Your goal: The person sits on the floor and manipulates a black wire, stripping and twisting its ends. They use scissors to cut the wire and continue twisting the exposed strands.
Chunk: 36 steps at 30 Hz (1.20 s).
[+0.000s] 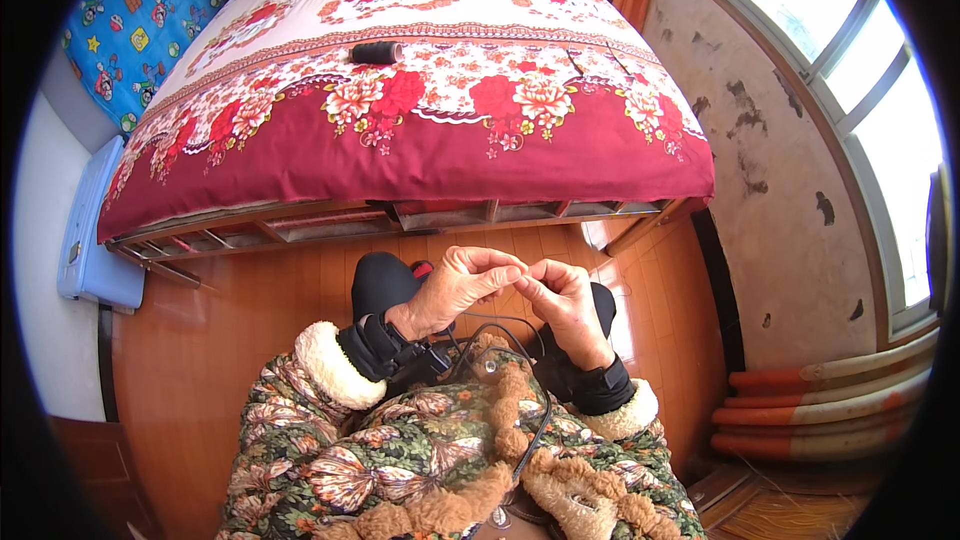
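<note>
My left hand (455, 285) and right hand (568, 310) meet over my lap, thumbs and forefingers pinched closed, tips touching, other fingers curled. Anything between the tips is too small to make out; can't tell if I've got hold of something. Dark cable (549, 402) loops on the near side, over my patterned coat (350, 475). Dark spool-like roll (376, 52) lies far, left of centre, on the red-and-white bedspread (450, 170).

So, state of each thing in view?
Left hand: pinching, up against the right
Right hand: pinching; anything held too small to tell
Dark cylinder: on its side
Black cable: looped loosely
Bedspread: spread out
Lower-right curtain: gathered in folds
</note>
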Available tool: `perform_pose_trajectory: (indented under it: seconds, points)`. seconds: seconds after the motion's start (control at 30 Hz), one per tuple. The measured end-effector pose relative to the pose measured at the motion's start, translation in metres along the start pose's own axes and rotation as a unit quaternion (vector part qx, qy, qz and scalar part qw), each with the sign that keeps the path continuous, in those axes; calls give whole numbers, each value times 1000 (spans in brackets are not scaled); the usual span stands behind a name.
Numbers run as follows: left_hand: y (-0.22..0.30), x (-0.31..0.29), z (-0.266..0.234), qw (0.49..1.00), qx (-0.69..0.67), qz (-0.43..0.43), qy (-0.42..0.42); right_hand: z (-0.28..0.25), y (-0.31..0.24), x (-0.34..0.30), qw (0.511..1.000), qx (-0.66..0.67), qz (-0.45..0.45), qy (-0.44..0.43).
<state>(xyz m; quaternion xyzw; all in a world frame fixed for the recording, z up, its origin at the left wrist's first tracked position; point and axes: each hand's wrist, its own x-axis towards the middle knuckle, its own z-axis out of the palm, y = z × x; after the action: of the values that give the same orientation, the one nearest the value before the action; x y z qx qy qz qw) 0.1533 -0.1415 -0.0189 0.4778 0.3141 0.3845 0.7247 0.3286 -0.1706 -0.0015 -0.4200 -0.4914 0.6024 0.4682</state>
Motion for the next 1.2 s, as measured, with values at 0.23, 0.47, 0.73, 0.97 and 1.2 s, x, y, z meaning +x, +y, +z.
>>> perform_pose_trajectory:
  seconds: [0.23,0.47,0.73,0.97,1.2]
  points:
    - [-3,0,-3,999,12,51,2,0,4,-1,999,-29,16,4]
    - [6,-2,-17,991,-113,56,-34,-9,10,5,981,-172,-44,78]
    - [1,-7,-16,988,-14,-64,-141,-9,4,-2,957,-275,-94,3]
    - [0,-13,-41,996,-58,25,-58,-38,-7,-5,978,-187,-88,33]
    - [5,-20,-78,993,-63,82,51,-91,-29,-17,972,-198,-34,118]
